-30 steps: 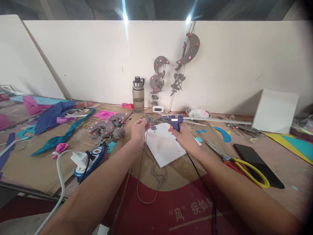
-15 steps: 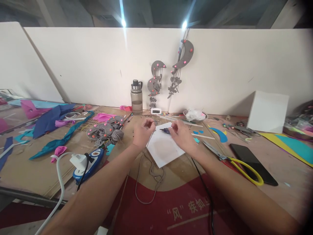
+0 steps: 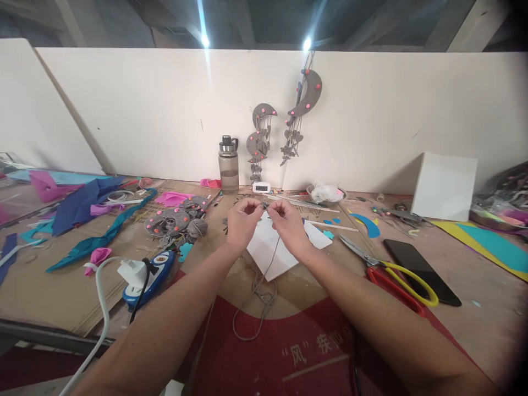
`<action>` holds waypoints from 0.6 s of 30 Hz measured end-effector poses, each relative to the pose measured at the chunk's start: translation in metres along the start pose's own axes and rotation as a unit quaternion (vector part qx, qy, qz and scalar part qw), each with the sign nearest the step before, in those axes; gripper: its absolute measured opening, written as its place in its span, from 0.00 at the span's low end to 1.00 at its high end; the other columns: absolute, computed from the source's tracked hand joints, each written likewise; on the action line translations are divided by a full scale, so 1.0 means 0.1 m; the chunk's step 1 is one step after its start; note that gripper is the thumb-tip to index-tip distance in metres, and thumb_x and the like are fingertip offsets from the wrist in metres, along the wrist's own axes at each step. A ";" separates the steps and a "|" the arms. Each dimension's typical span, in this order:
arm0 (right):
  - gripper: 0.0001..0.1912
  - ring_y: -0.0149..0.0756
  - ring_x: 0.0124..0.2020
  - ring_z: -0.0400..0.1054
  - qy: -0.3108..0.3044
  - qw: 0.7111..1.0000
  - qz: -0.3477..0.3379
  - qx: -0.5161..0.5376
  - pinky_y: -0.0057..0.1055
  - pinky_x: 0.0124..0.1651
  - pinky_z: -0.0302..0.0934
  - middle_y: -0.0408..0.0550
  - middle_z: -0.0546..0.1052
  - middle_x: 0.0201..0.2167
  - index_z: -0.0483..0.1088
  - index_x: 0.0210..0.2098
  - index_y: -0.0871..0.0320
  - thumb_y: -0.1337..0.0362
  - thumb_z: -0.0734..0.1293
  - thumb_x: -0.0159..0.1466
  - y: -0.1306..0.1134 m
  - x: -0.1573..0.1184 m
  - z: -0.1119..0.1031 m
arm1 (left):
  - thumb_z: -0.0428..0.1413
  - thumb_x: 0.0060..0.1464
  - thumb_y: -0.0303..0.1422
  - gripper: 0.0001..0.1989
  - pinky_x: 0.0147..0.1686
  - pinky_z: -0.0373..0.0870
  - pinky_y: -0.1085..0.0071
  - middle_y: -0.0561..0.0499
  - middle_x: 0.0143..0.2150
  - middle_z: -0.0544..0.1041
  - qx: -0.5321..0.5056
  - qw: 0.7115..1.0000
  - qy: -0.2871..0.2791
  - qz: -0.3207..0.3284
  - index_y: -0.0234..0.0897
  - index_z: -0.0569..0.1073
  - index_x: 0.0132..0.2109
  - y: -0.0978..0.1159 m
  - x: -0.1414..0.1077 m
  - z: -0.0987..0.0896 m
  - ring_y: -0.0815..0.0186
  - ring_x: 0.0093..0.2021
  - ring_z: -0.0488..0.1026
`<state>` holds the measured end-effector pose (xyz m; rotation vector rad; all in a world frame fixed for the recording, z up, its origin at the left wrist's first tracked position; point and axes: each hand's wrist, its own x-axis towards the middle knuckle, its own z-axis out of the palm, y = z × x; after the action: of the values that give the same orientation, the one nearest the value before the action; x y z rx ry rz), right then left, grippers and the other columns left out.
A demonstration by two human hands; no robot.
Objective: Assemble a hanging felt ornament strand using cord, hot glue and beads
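Right hand (image 3: 289, 224) leaves the glue gun and comes in to meet the left hand (image 3: 244, 223), and now the two work fingertip to fingertip above the far end of the white sheet (image 3: 278, 261)! Half a second ago that right hand is down by the gun; now the gun is out of clear sight, apparently behind the hand. The grey yarn (image 3: 272, 259) shifts too: it now drops from beneath the right hand and slants over the sheet to a loose coil on the cardboard. That looks like a switch from tool work to handling by fingers alone, both hands on one job.

And where's the piece? Right at the meeting point: a small grey piece (image 3: 265, 204), off the surface, caught between the thumb and finger ends of both hands. Left grip: thumb and forefinger curled round, tips closed on its near side. Right grip: tips pinched in from the other side, the yarn trailing below. Which fingers bear the hold, and whether the yarn joins the piece, is too small to tell.

Beyond the hands stands the white clock (image 3: 261, 188); well off to the right lie the scissors (image 3: 391, 272), untouched, beside the black phone (image 3: 421, 270).
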<state>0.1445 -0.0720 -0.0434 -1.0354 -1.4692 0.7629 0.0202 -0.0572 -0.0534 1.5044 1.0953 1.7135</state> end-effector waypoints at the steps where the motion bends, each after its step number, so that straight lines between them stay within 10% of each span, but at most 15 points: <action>1: 0.07 0.30 0.27 0.59 0.005 1.000 -0.009 -0.010 0.27 0.29 0.57 0.40 0.67 0.26 0.65 0.31 0.56 0.59 0.63 0.58 0.00 0.00 0.00 | 0.57 0.46 0.32 0.04 0.26 0.61 0.75 0.55 0.26 0.71 -0.016 1.000 -0.001 -0.018 0.36 0.72 0.30 0.00 0.00 0.01 0.72 0.25 0.65; 18: 0.06 0.33 0.27 0.60 0.041 0.991 -0.053 -0.113 0.30 0.33 0.55 0.42 0.71 0.26 0.67 0.31 0.56 0.60 0.63 0.60 -0.01 -0.02 -0.03 | 0.59 0.45 0.33 0.08 0.27 0.67 0.74 0.55 0.28 0.73 -0.113 0.991 -0.002 -0.065 0.35 0.72 0.34 -0.04 -0.05 0.11 0.73 0.25 0.69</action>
<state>0.1471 -0.0748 -0.0427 -1.1349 -1.5501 0.4803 0.0312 -0.0573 -0.0594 1.2680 0.9397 1.6811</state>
